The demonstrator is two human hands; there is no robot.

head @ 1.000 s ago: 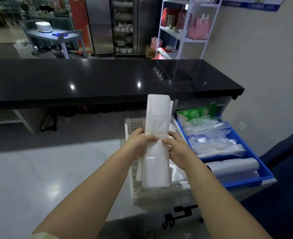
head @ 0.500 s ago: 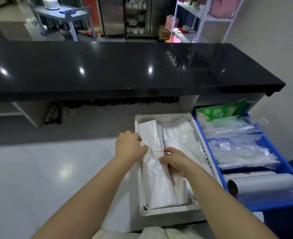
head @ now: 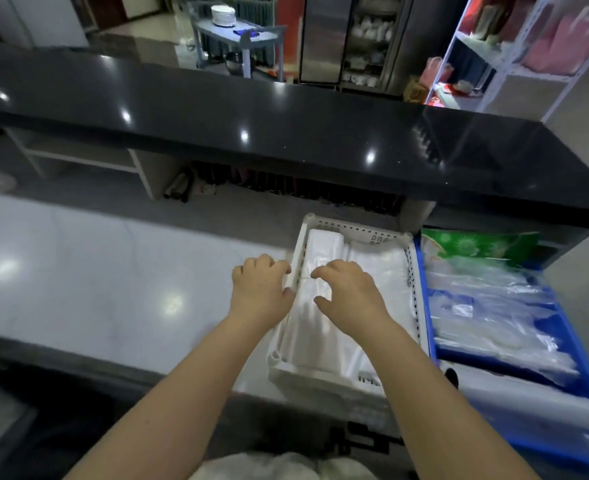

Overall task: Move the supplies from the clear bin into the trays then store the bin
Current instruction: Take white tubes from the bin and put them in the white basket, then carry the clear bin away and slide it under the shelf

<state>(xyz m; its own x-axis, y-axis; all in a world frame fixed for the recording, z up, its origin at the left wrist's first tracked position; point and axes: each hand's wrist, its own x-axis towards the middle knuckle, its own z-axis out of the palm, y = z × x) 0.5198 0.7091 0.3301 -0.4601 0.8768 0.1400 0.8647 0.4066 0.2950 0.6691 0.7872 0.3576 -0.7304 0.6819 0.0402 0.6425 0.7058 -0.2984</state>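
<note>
Head view, one moment, items as seen.

Left hand: forearm bare, reaching forward from the lower left; palm down, fingers curled loosely, sitting over the left rim of the white tray. Thumb tip lies against the edge of the bag bundle. Nothing is gripped; the fingers are apart and slack.

Right hand: forearm bare, reaching forward from the lower right; palm down, fingers spread and bent, hovering just over the bundle of white plastic bags. Whether the fingertips touch the plastic cannot be told. The hand is open, clamped on nothing.

Bundle of white plastic bags: lying lengthwise along the left side of the white tray, bound around its middle by a thin band. A second stack of white bags lies beside it on the right in the same tray.

White tray: perforated walls, standing on a pale worktop, touching the blue tray on its right.

Blue tray: holds clear plastic packets, a green packet at the far end, and white rolls at the near end.

Black counter: runs across beyond both trays.
</note>
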